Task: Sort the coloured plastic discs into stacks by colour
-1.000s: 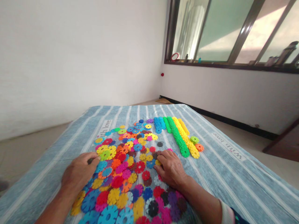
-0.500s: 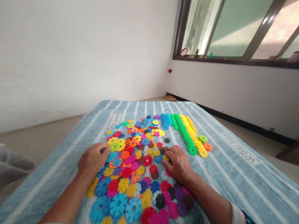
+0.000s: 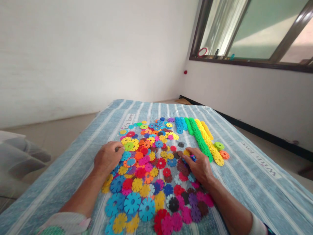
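Many notched plastic snowflake discs point(image 3: 144, 160) in mixed colours lie loosely spread over the cloth between my hands. My left hand point(image 3: 107, 160) is closed at the left edge of the spread, a small dark disc point(image 3: 116, 149) showing only in part in its pinch. Beside those fingers lies a lime disc point(image 3: 128, 146) on yellow ones. On the right side, my right hand point(image 3: 199, 166) is closed over the discs, with a yellow disc point(image 3: 186, 152) at its fingertips. A bit of blue point(image 3: 193, 158) shows among its fingers, and the palm side is hidden.
Rows of linked discs in blue point(image 3: 179, 125), green point(image 3: 201, 142) and yellow point(image 3: 210, 145) lie at the back right. Single lime point(image 3: 218, 145) and orange point(image 3: 224, 154) discs sit beside them. Striped cloth point(image 3: 246, 176) covers the surface; a window point(image 3: 264, 32) is beyond.
The whole view has shifted, so everything sits farther right. My right hand has lifted slightly, and a yellow disc and some blue now show at its fingers. My left hand keeps its pinch.
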A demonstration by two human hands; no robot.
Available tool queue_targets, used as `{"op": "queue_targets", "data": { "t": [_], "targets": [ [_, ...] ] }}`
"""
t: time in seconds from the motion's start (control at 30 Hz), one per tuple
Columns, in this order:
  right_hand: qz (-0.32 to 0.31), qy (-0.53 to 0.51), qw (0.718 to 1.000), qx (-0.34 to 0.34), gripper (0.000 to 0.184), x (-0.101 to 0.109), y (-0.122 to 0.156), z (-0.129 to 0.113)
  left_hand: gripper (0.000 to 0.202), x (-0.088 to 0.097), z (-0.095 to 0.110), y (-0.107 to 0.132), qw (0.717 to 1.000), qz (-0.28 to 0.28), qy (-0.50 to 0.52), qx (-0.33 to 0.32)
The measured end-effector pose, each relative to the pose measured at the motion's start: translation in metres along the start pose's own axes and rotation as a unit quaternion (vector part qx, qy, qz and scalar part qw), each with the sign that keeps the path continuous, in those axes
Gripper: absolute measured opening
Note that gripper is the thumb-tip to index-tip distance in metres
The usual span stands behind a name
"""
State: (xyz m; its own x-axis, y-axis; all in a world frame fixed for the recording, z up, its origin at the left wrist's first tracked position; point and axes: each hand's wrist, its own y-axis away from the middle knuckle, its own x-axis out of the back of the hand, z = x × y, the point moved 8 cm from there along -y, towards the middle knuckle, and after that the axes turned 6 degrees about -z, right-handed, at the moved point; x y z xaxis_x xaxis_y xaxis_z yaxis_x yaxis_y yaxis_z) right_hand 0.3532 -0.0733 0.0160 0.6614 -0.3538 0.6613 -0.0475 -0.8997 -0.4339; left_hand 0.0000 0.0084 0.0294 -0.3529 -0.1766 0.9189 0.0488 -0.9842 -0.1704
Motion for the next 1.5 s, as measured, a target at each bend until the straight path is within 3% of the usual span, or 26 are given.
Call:
{"op": "queue_targets", "data": {
  "t": [0.23,0.53,0.83,1.13,1.33,1.5],
  "targets": [
    [-0.035,0.035,0.998,0.047,0.026,-0.007,0.007,-0.009,0.029,-0.002,-0.002,0.002,1.000,0.023,0.003,0.000],
    [-0.118,0.068,0.984,0.112,0.017,-0.027,-0.002,-0.042,0.028,-0.003,-0.002,0.004,1.000,0.027,0.007,0.004],
    [-0.155,0.161,0.970,0.097,0.010,-0.054,-0.021,-0.046,0.026,-0.003,0.000,0.006,0.999,0.029,0.018,0.002],
    [-0.219,0.190,0.952,0.101,0.020,-0.056,-0.024,-0.047,0.030,-0.004,0.001,0.008,1.000,0.022,0.016,0.008],
    [-0.222,0.151,0.958,0.103,0.009,-0.059,-0.032,-0.044,0.029,-0.003,0.002,0.008,1.000,0.017,0.006,0.010],
    [-0.201,0.105,0.973,0.046,0.013,-0.056,-0.042,-0.034,0.028,0.000,0.002,0.007,1.000,0.019,0.013,0.007]
  ]
}}
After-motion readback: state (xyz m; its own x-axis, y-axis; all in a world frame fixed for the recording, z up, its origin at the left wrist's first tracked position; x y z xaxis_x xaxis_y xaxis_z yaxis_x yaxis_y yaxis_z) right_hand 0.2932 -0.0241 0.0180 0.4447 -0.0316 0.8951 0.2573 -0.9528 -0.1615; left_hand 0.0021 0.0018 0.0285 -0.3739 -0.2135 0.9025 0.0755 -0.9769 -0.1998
